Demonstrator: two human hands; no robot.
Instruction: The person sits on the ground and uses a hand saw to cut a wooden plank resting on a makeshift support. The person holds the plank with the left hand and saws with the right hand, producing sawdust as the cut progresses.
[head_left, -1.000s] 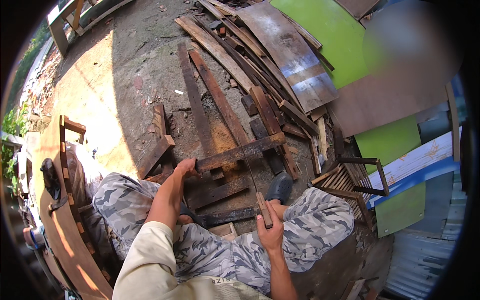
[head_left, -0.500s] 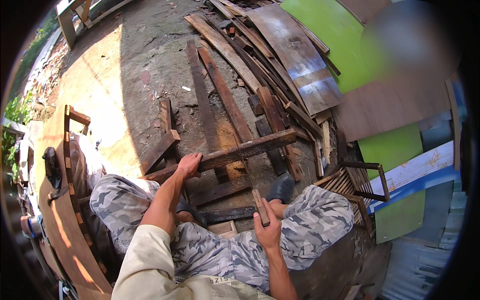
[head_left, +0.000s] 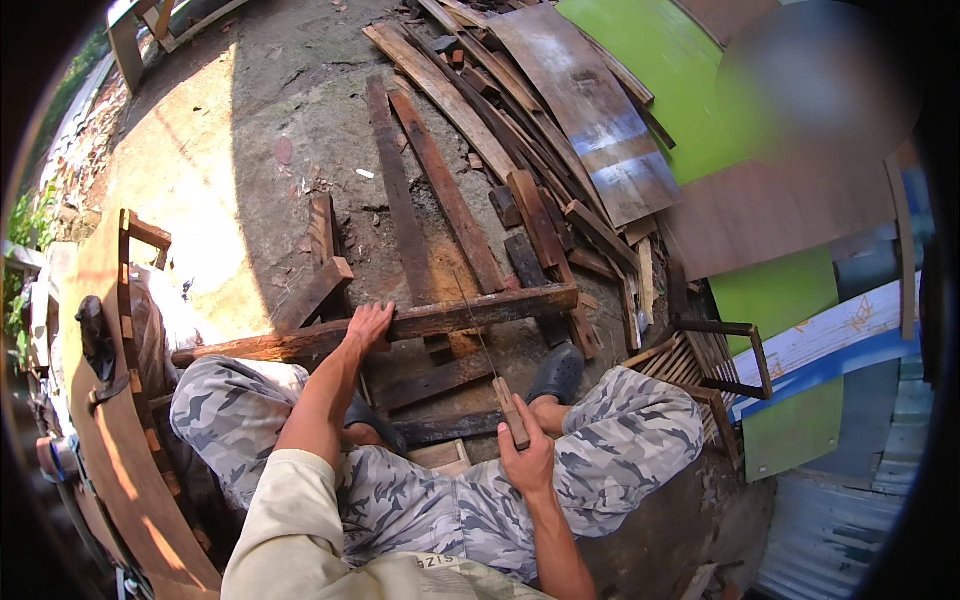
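Observation:
A long dark wooden beam (head_left: 440,318) lies crosswise in front of my knees. My left hand (head_left: 367,327) presses flat on its top, fingers spread. A hand saw's wooden handle (head_left: 512,413) is gripped in my right hand (head_left: 527,457). Its thin blade (head_left: 478,330) runs forward and rests across the beam, a little right of my left hand. I sit low in camouflage trousers (head_left: 610,450), with a dark clog (head_left: 556,374) just behind the beam.
Several old planks (head_left: 450,200) lie on the dirt ground beyond the beam. A pile of boards and green panels (head_left: 660,70) fills the far right. A slatted wooden frame (head_left: 700,360) stands at my right, a curved wooden chair part (head_left: 120,420) at my left.
The saw has been drawn back toward me along its cut while my left hand stayed on the beam. My head has tilted slightly, shifting the view.

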